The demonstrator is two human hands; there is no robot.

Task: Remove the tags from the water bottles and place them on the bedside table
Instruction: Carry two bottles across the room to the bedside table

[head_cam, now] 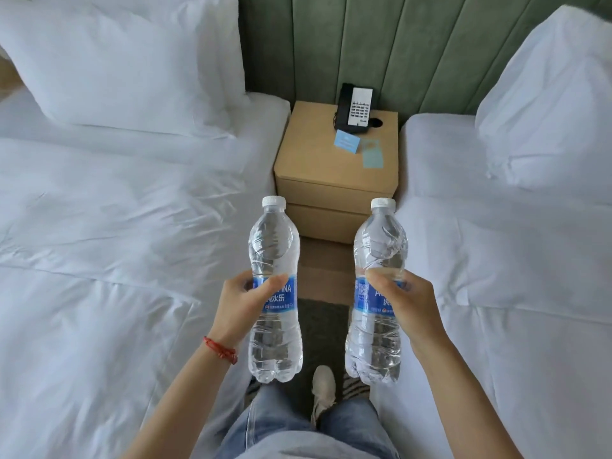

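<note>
I hold two clear water bottles upright side by side, each with a white cap and a blue label around its middle. My left hand [243, 303] grips the left bottle [275, 336] at its label [281, 298]. My right hand [405, 301] grips the right bottle [376, 339] at its label [364, 296], covering most of it. Beyond them, between the two beds, stands the tan bedside table [318, 157].
On the table are a black and white telephone [354, 109] and two light blue cards [359, 147]. White beds with pillows flank the narrow aisle, left [109, 207] and right [516, 240]. A green padded headboard [397, 44] is behind. My legs and one shoe show below.
</note>
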